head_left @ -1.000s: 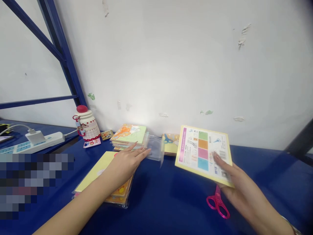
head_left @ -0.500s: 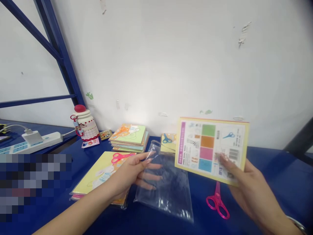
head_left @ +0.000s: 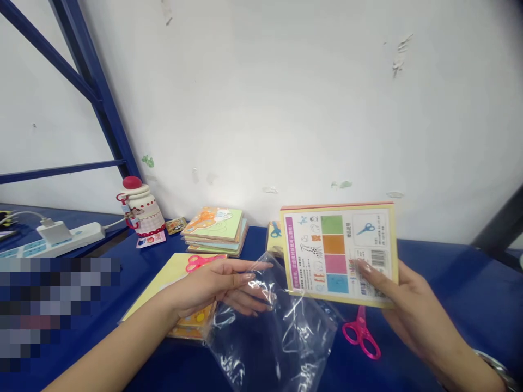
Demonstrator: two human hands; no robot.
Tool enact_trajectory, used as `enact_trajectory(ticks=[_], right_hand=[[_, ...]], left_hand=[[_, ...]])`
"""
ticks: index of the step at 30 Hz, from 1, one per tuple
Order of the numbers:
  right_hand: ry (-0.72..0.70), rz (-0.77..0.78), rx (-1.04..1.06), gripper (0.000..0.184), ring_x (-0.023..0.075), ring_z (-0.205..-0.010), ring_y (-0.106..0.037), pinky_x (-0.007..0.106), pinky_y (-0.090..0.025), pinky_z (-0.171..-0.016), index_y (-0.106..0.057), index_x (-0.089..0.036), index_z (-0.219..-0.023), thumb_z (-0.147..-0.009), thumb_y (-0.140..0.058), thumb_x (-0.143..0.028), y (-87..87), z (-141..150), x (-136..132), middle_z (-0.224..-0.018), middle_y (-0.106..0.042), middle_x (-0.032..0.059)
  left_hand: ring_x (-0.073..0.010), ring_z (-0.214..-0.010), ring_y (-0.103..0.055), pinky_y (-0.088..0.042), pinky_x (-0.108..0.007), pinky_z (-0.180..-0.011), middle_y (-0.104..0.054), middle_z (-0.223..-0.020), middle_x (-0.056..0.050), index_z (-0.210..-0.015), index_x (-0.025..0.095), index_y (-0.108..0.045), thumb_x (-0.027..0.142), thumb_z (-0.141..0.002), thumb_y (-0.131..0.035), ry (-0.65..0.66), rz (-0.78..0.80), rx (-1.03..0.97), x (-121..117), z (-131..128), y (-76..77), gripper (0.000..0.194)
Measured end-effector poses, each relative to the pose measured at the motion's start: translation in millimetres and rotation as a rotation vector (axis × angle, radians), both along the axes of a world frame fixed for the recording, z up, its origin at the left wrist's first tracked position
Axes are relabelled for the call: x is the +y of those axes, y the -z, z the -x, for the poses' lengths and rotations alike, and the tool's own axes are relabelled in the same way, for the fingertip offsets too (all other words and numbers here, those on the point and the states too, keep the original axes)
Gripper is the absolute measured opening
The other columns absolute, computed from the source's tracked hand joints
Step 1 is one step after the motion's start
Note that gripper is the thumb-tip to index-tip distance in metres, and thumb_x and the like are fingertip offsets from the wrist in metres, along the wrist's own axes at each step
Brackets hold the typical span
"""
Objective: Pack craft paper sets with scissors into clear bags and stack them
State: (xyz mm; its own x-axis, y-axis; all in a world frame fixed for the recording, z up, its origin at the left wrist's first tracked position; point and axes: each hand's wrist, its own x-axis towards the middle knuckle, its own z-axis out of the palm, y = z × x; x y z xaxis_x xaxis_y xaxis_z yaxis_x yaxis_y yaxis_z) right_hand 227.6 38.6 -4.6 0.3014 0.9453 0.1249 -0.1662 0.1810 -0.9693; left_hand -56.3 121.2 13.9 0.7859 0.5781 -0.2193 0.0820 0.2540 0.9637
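My left hand (head_left: 229,282) pinches the upper edge of a clear plastic bag (head_left: 281,332) between thumb and forefinger, its other fingers stretched behind or inside the film. Crumpled and hanging, the bag spreads toward the front of the table. In my right hand (head_left: 402,305) is a yellow-edged paper pack (head_left: 300,250), thumb on its printed back with coloured squares and a barcode. The pack is held upright just beside the bag's mouth. Below it lie pink scissors (head_left: 362,333) on the table. A wrapped yellow stack of packs (head_left: 163,275) sits partly behind my left forearm.
Another stack of packs (head_left: 229,226) stands at the back by the wall (head_left: 261,109). A pack with blue scissors (head_left: 275,231) is partly hidden behind the bag. To the left are a red-topped bottle (head_left: 143,209), a power strip (head_left: 81,237) and a blue metal frame (head_left: 102,109).
The plastic bag, flat on the table before, is now lifted and crumpled in my left hand. My right hand has brought the paper pack slightly left, closer to the bag.
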Motion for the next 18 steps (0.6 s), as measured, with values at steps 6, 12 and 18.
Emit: enact_trajectory(ticks=[6, 12, 18], right_hand=[[-0.13, 0.181, -0.043, 0.037, 0.0297, -0.085, -0.07, 0.042, -0.06, -0.073, -0.067, -0.018, -0.103, -0.076, -0.068, -0.043, -12.0, 5, -2, -0.101, -0.073, 0.0115], [-0.232, 0.317, -0.057, 0.036, 0.0269, -0.074, -0.072, 0.036, -0.06, -0.065, -0.071, -0.017, -0.099, -0.07, -0.073, -0.039, -13.5, -2, 6, -0.092, -0.075, 0.0111], [-0.382, 0.398, -0.053, 0.035, 0.025, -0.069, -0.072, 0.029, -0.058, -0.059, -0.072, -0.015, -0.098, -0.072, -0.073, -0.038, -11.5, -11, 8, -0.085, -0.076, 0.0106]], left_hand=[[-0.0281, -0.1, -0.065, -0.048, -0.044, -0.089, -0.065, -0.117, -0.014, -0.133, 0.024, -0.045, 0.034, -0.086, -0.059, -0.082, -0.031, -0.024, 4, 0, 0.4, 0.051], [-0.0271, -0.108, -0.061, -0.044, -0.045, -0.096, -0.061, -0.125, -0.011, -0.128, 0.021, -0.051, 0.03, -0.084, -0.06, -0.154, -0.138, -0.03, 14, 3, 3.7, 0.046], [-0.0245, -0.111, -0.059, -0.036, -0.045, -0.103, -0.057, -0.128, -0.006, -0.129, 0.026, -0.049, 0.028, -0.086, -0.059, -0.096, -0.15, 0.024, 10, 0, 0.6, 0.044]])
